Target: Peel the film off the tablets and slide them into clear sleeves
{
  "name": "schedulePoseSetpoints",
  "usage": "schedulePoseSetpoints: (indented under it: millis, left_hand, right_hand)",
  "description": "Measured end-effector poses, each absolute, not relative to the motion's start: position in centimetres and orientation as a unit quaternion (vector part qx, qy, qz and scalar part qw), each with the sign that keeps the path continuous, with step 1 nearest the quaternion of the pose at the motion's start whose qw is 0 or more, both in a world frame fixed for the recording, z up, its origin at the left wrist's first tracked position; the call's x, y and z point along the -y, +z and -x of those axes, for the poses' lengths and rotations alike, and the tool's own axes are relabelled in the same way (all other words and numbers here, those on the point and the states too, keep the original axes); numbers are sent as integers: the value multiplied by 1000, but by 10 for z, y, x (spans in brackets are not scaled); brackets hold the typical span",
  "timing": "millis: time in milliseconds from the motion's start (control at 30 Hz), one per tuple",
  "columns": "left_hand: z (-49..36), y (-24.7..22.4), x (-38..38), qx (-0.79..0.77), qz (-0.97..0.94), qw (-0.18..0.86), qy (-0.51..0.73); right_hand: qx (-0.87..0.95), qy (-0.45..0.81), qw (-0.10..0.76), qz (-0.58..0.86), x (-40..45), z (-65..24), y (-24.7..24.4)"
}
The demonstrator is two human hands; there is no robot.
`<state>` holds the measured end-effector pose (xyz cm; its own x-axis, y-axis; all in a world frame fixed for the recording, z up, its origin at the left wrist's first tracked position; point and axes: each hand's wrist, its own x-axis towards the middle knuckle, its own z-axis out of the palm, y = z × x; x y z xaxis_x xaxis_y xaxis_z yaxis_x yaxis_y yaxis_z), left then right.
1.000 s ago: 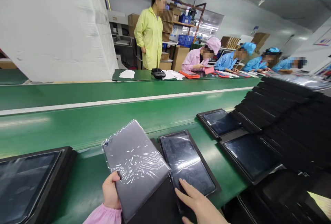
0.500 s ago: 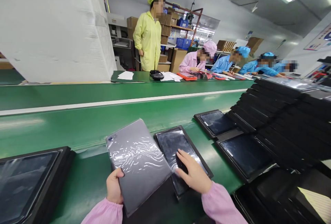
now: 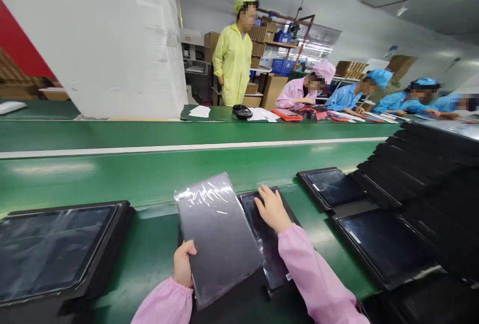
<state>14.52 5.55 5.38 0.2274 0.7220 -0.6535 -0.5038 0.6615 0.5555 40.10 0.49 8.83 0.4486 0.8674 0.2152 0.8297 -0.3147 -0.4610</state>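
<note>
We record the left hand (image 3: 183, 264) with its grip holding the near left edge of a grey film-wrapped tablet (image 3: 220, 244), thumb on top, above the green bench (image 3: 149, 244). The right hand (image 3: 272, 208) grasps nothing; its fingers lie spread on the dark-screened tablet (image 3: 267, 242) alongside. Whether the two tablets touch, we cannot tell. We judge the step in hand to be smoothing or steadying that screen; the next move calls for light fingers and a firm left grip.
</note>
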Motion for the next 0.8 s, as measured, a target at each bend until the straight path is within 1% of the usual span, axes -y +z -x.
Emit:
schedulePoseSetpoints:
  millis: [133,300,400,567,633,800]
  left_hand:
    - [-145,50,-53,-456,-136,774,419]
    - [-143,52,-43,-422,-162,764,460]
    - [-142,55,-39,-408,-169,765,469]
    - [-142,51,-42,-393,-175,778,458]
    - [-143,48,-45,-387,-176,784,452]
    - [-143,49,-45,-363,-170,805,438]
  right_hand:
    - [553,61,352,753,5,-353,99]
    - [514,17,433,740,22,-329,109]
    - [514,-26,452,728,26,-325,113]
    - [573,-101,441,683,28,-304,116]
    - [614,-64,434,656,31,-289,116]
    - [743,126,392,528,37,-251,114]
